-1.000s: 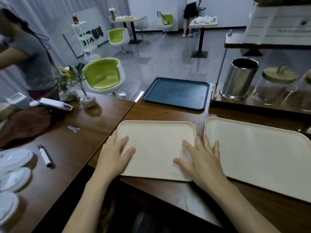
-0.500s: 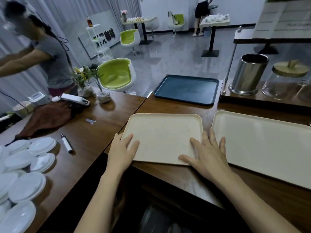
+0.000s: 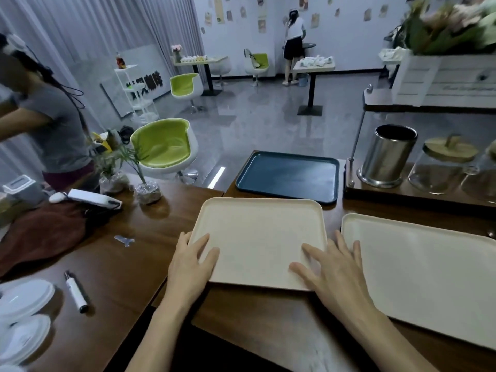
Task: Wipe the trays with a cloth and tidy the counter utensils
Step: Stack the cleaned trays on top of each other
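Observation:
A small cream tray (image 3: 257, 232) lies on the wooden counter in front of me. My left hand (image 3: 192, 261) rests flat on its near left corner, fingers spread. My right hand (image 3: 332, 267) lies flat on its near right corner, fingers also apart. A larger cream tray (image 3: 429, 275) sits to the right, close to the small one. A dark blue tray (image 3: 288, 175) lies behind the small tray at the counter's far edge. A brown cloth (image 3: 43, 229) is spread on the left counter. Neither hand holds anything.
A steel utensil cylinder (image 3: 386, 157) and glass jars with wooden lids (image 3: 442, 167) stand on a raised shelf at right. On the left counter lie white lids (image 3: 24, 315), a marker (image 3: 76, 291), a small clip (image 3: 124, 240), plant vases (image 3: 146, 189) and a white handset (image 3: 94, 197). A person stands at far left.
The view has tilted upward, showing more of the room. Both hands stay flat on the small cream tray's near corners; the tray has barely moved.

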`<state>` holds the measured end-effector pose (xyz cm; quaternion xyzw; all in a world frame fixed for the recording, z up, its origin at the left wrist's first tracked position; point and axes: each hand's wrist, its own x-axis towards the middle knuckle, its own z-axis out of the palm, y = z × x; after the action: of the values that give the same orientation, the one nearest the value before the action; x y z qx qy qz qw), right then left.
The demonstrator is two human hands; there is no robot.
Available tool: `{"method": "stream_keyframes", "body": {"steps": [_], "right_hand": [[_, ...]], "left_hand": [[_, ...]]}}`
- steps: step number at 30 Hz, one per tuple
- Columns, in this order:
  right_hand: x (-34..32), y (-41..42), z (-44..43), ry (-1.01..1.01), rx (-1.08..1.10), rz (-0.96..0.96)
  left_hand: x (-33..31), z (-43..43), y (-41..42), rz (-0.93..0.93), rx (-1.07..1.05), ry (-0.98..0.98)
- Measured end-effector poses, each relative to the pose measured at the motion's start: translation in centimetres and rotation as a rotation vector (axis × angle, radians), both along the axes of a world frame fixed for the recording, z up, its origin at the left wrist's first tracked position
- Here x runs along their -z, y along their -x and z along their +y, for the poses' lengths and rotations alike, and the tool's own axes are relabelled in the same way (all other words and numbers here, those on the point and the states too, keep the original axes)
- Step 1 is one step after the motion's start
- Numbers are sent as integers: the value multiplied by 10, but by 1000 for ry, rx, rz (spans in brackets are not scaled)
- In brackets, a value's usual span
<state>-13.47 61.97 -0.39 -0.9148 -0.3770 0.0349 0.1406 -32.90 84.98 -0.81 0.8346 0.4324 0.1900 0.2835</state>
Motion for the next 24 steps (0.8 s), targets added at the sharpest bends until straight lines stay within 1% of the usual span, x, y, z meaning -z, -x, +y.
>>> {"method": "stream_keyframes", "body": {"steps": [2, 5, 9, 13, 18, 24], "right_hand": [[-6, -9, 8, -71, 26, -30], [-18, -28, 22, -110, 65, -55], [-29, -63, 44, -191, 132, 7], [-36, -95, 67, -236, 203, 86], [-40, -137, 98, -245, 281, 118], [-31, -174, 126, -218, 340, 173]], "left_hand": [[-8, 12, -13, -30, 7, -30], [-19, 32, -41, -53, 52, -59], [-28, 62, -94, -47, 109, -76], [-29, 89, -146, -28, 170, -49], [-29, 111, -202, -27, 215, -63], [-22, 136, -246, -31, 250, -6]]}}
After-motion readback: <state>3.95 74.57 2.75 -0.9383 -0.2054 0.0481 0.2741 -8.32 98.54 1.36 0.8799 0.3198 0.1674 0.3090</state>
